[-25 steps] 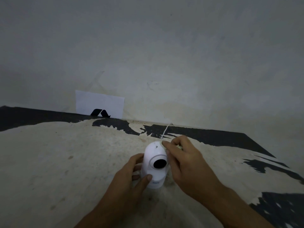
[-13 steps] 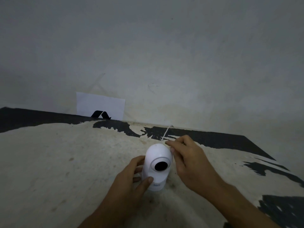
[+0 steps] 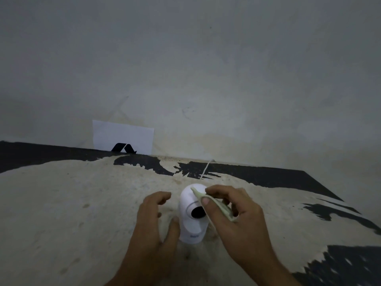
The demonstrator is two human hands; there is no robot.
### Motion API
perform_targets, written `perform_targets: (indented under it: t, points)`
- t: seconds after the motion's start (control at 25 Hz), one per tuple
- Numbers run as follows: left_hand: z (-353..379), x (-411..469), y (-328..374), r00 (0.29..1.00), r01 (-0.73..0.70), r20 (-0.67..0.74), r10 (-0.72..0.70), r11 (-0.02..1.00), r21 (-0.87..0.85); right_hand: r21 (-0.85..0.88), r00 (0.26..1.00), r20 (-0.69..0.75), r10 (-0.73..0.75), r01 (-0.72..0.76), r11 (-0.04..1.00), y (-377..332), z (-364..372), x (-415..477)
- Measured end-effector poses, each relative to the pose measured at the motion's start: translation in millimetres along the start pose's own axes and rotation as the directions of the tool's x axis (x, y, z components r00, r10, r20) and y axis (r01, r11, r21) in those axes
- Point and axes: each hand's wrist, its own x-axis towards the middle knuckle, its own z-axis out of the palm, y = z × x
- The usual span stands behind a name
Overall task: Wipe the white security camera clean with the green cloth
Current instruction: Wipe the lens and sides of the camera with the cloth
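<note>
Two hands flanking the white security camera (image 3: 192, 215), upright on the worn tabletop (image 3: 68, 203) with its dark lens facing the viewer. Left hand (image 3: 153, 221) spread and loose just beside the body, thumb near the base, contact unclear. Right hand (image 3: 231, 215) pinching the pale green cloth (image 3: 214, 205) between thumb and fingers, cloth laid against the upper right of the dome.
</note>
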Motion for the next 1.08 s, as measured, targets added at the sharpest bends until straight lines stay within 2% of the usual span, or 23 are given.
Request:
perform_targets:
  t: [0.08,0.16,0.28,0.4,0.48,0.56,0.64,0.76,0.84,0.96,1.08]
  points:
    - [-7,1,15,0.996,-0.029,-0.085,0.02,0.993,-0.117,0.149,0.994,0.013,0.112,-0.113,0.982,-1,4,-6]
    - [-9,-1,29,0.999,0.014,-0.029,-0.023,0.962,-0.274,0.249,0.985,0.055,0.161,-0.169,0.954,-2,6,-9]
    - [-6,-7,34,0.997,0.065,0.066,-0.041,0.905,-0.42,0.327,0.979,0.161,0.126,-0.173,0.929,-2,14,-15]
    - [-7,-4,33,0.998,0.068,0.013,-0.069,0.888,-0.456,0.363,0.989,0.149,0.017,-0.071,0.929,2,16,-18]
    - [-11,3,37,0.996,0.043,-0.051,-0.069,0.914,-0.403,0.278,0.999,0.053,-0.011,-0.004,0.961,11,13,-15]
    - [-14,13,44,0.992,0.01,-0.118,-0.046,0.956,-0.294,0.165,0.999,-0.028,0.039,-0.034,0.986,25,9,-13]
    - [-13,25,50,0.993,-0.044,-0.111,0.03,0.991,-0.126,0.111,0.993,0.048,0.111,-0.116,0.987,38,8,-11]
    - [-7,40,58,0.988,-0.151,0.019,0.15,0.986,0.064,0.149,0.933,0.304,0.19,-0.244,0.958,50,9,-13]
    - [-6,46,57,0.962,-0.257,0.142,0.232,0.947,0.192,0.175,0.897,0.407,0.172,-0.261,0.949,52,14,-17]
    - [-9,49,49,0.916,-0.379,0.276,0.29,0.851,0.363,0.116,0.893,0.405,0.197,-0.263,0.958,55,27,-20]
    - [-13,49,39,0.906,-0.403,0.317,0.282,0.806,0.434,0.118,0.912,0.379,0.16,-0.219,0.969,63,27,-17]
